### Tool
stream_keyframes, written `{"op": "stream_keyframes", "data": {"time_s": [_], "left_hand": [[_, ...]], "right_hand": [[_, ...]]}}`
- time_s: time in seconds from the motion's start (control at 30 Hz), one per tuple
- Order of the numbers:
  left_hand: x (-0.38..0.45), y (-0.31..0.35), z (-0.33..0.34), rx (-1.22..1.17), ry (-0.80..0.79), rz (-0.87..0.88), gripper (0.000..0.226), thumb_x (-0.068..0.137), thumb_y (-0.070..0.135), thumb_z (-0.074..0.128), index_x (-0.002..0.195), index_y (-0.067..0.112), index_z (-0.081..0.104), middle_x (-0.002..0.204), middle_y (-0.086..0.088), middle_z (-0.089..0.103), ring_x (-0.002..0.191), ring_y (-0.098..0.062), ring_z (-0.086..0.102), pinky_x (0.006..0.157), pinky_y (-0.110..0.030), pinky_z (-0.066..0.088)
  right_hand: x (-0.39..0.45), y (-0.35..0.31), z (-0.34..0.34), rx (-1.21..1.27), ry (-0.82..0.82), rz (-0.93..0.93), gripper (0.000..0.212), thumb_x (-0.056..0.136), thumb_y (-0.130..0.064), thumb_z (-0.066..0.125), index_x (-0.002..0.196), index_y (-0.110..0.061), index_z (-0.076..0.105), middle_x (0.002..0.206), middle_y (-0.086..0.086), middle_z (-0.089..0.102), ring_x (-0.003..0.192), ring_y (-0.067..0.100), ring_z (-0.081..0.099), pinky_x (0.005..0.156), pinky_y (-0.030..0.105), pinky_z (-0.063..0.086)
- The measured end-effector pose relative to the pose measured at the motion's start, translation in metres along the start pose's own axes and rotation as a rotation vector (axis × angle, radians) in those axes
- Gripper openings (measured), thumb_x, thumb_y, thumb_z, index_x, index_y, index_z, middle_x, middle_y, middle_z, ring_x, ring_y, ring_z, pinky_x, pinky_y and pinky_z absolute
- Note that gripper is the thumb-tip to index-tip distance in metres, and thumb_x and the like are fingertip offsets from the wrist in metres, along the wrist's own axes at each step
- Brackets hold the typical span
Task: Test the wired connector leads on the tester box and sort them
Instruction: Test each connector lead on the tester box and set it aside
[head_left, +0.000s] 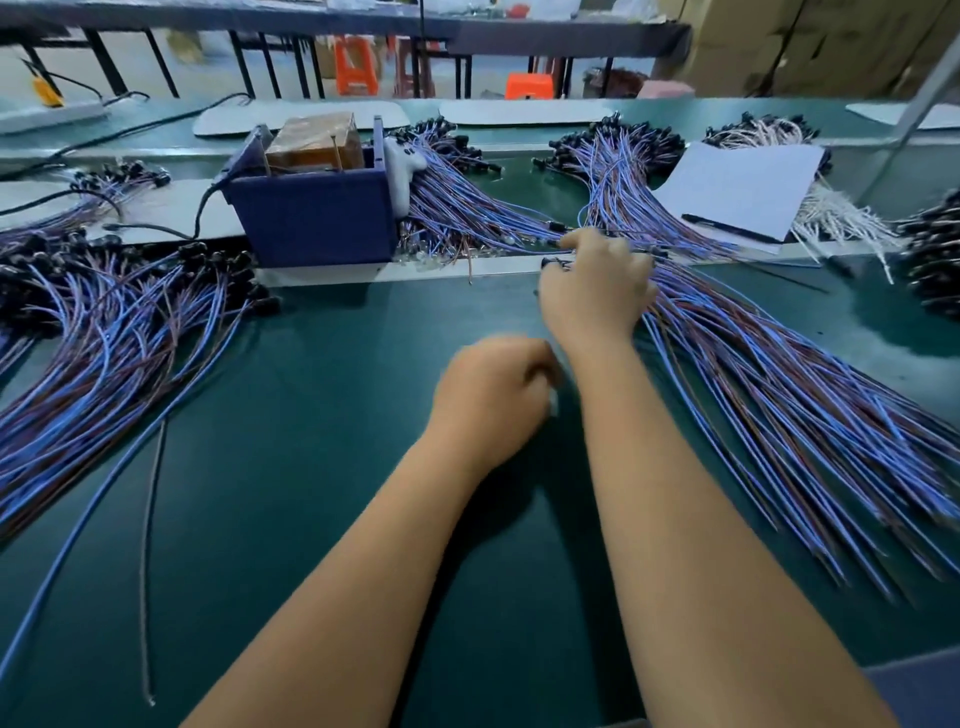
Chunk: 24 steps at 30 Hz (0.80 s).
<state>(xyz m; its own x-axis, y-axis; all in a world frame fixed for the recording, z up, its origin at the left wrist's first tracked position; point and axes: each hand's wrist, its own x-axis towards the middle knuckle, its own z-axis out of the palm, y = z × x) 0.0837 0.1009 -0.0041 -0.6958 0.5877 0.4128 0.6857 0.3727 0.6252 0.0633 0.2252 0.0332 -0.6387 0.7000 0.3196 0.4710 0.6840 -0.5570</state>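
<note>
While the right hand (597, 291) reaches far over the green desk (311, 467) and its fingers curl into the top of the right pile of blue and brown leads (779, 395), whether they pinch one lead I cannot tell because of blur. The left hand (491, 400) is clenched in a loose fist near the middle of the desk and holds nothing visible. The blue tester box (311, 213) stands far left of the hands, and another pile of leads (104, 353) lies at the left.
</note>
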Motion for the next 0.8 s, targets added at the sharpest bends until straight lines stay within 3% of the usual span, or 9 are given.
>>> {"op": "stream_keyframes", "data": {"time_s": [0.13, 0.23, 0.33, 0.43, 0.57, 0.8], "left_hand": [[0.007, -0.053, -0.042, 0.162, 0.392, -0.365, 0.025, 0.086, 0.007, 0.049, 0.087, 0.014, 0.073, 0.104, -0.007, 0.067, 0.104, -0.028, 0.055, 0.081, -0.026, 0.036], [-0.003, -0.080, -0.068, 0.338, 0.611, -0.632, 0.024, 0.090, 0.014, 0.051, 0.103, 0.019, 0.070, 0.135, -0.008, 0.047, 0.123, -0.033, 0.036, 0.096, -0.031, 0.026], [-0.005, -0.085, -0.077, 0.264, 0.603, -0.842, 0.029, 0.089, 0.018, 0.051, 0.116, 0.021, 0.062, 0.157, -0.011, 0.017, 0.133, -0.037, 0.023, 0.106, -0.042, 0.024], [-0.005, -0.087, -0.082, 0.261, 0.505, -0.901, 0.041, 0.089, 0.020, 0.052, 0.130, 0.021, 0.051, 0.161, -0.014, 0.003, 0.134, -0.039, 0.026, 0.107, -0.045, 0.025], [-0.009, -0.099, -0.094, 0.368, 0.370, -0.902, 0.055, 0.091, 0.019, 0.051, 0.143, 0.007, 0.036, 0.147, -0.020, 0.033, 0.127, -0.039, 0.041, 0.104, -0.046, 0.033], [-0.010, -0.097, -0.090, 0.455, 0.418, -0.863, 0.032, 0.096, 0.017, 0.047, 0.125, 0.004, 0.048, 0.130, -0.017, 0.052, 0.114, -0.037, 0.053, 0.095, -0.044, 0.037]], "right_hand": [[-0.040, -0.043, 0.038, 0.350, -0.220, -0.154, 0.034, 0.088, -0.008, 0.049, 0.118, -0.017, 0.061, 0.122, 0.012, 0.056, 0.114, 0.030, 0.050, 0.096, 0.034, 0.038], [-0.070, -0.065, 0.062, 0.437, -0.418, -0.279, 0.031, 0.089, -0.007, 0.050, 0.114, -0.017, 0.063, 0.114, 0.008, 0.059, 0.104, 0.028, 0.056, 0.091, 0.033, 0.043], [-0.072, -0.071, 0.079, 0.183, -0.459, -0.342, 0.028, 0.088, -0.014, 0.051, 0.110, -0.025, 0.065, 0.116, 0.005, 0.057, 0.108, 0.028, 0.054, 0.087, 0.032, 0.039], [-0.066, -0.071, 0.082, 0.164, -0.455, -0.284, 0.025, 0.088, -0.015, 0.050, 0.107, -0.024, 0.063, 0.116, 0.005, 0.056, 0.108, 0.028, 0.053, 0.081, 0.031, 0.034], [-0.068, -0.068, 0.082, 0.149, -0.449, -0.330, 0.023, 0.091, -0.019, 0.050, 0.109, -0.023, 0.063, 0.116, 0.005, 0.057, 0.108, 0.027, 0.052, 0.085, 0.033, 0.038], [-0.074, -0.065, 0.078, 0.220, -0.452, -0.340, 0.021, 0.090, -0.021, 0.052, 0.104, -0.023, 0.067, 0.110, 0.001, 0.060, 0.105, 0.024, 0.053, 0.088, 0.033, 0.041]]}}
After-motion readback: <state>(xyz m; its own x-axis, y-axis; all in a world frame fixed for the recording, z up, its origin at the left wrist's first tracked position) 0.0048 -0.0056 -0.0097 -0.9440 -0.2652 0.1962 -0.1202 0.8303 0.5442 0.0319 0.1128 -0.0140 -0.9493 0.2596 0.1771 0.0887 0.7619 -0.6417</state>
